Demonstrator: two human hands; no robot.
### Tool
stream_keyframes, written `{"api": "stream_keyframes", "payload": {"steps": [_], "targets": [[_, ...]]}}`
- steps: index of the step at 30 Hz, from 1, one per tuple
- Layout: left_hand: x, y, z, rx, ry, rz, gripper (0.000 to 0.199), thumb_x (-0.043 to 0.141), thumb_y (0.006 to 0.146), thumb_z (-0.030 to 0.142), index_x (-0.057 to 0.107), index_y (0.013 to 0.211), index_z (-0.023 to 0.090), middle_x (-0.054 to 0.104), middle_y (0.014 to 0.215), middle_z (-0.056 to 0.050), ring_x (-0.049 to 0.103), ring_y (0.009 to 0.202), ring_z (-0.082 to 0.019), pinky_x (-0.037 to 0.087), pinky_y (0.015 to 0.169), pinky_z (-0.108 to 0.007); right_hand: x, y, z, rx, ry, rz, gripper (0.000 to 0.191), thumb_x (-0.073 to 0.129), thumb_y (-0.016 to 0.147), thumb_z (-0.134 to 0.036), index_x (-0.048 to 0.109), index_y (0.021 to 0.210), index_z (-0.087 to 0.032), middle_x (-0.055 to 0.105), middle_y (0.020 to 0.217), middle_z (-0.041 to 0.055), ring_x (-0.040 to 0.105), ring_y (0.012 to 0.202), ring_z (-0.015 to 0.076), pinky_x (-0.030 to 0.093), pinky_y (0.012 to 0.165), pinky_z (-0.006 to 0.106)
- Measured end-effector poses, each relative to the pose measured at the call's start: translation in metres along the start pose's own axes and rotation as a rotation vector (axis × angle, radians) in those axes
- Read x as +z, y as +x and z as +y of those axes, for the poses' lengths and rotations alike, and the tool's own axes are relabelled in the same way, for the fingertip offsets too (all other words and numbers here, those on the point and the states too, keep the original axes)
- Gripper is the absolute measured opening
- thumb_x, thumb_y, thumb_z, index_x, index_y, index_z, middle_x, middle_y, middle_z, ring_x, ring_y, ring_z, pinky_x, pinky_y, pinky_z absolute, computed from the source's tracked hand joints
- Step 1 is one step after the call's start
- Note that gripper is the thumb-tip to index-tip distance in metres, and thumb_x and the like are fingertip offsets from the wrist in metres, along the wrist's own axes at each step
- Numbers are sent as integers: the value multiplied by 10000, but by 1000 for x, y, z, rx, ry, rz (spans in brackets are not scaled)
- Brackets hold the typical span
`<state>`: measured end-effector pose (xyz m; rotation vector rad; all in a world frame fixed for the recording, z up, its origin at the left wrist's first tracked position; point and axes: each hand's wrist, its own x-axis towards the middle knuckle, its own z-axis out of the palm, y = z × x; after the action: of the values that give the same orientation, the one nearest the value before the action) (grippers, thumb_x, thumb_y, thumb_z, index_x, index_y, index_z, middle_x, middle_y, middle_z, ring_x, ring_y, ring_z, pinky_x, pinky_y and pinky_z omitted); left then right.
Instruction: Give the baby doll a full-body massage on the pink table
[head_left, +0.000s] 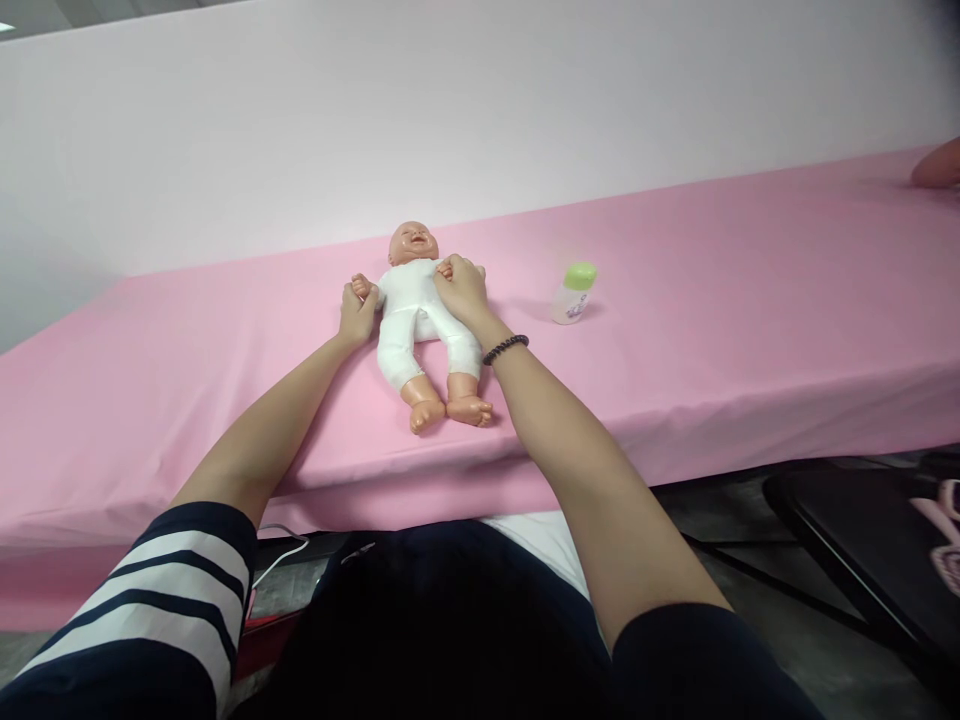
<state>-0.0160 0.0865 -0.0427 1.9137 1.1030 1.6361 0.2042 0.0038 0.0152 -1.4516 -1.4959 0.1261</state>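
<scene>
A baby doll (420, 290) with a white cloth body lies on its back on the pink-covered table (712, 320), its head toward the wall and its feet toward me. My left hand (358, 312) is closed around the doll's hand at the left side of its body. On the other side, my right hand (463, 290) is closed on the doll's other hand, beside its chest. A dark beaded band circles my right wrist. To the right of the doll stands a clear bottle (574, 295) with a green cap, slightly tilted in view.
A pale wall (480, 110) rises behind the table. At the far right edge, part of something skin-toned (939, 166) rests on the cloth. A black folding chair (847, 520) with a pink item on it stands at the lower right. A white cable (281, 555) hangs below the table's front edge.
</scene>
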Motion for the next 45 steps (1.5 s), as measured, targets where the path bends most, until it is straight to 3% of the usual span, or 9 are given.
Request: {"api": "stream_keyframes", "payload": {"steps": [23, 45], "targets": [[1, 0, 1, 49, 11, -14, 389, 631, 947, 555, 436, 844, 235, 513, 947, -45, 578, 1020, -243, 451, 1057, -459, 6, 4, 8, -27, -56, -7, 101, 457, 914, -157, 521, 883, -229, 658, 948, 73, 597, 1048, 273, 367, 1051, 463], [-1, -2, 6, -35, 65, -20, 388, 684, 912, 561, 474, 910, 235, 530, 965, -48, 589, 1090, -273, 434, 1068, -468, 2, 1, 1, -2, -32, 0, 84, 481, 896, -164, 498, 847, -230, 650, 939, 67, 589, 1019, 262, 364, 1065, 462]]}}
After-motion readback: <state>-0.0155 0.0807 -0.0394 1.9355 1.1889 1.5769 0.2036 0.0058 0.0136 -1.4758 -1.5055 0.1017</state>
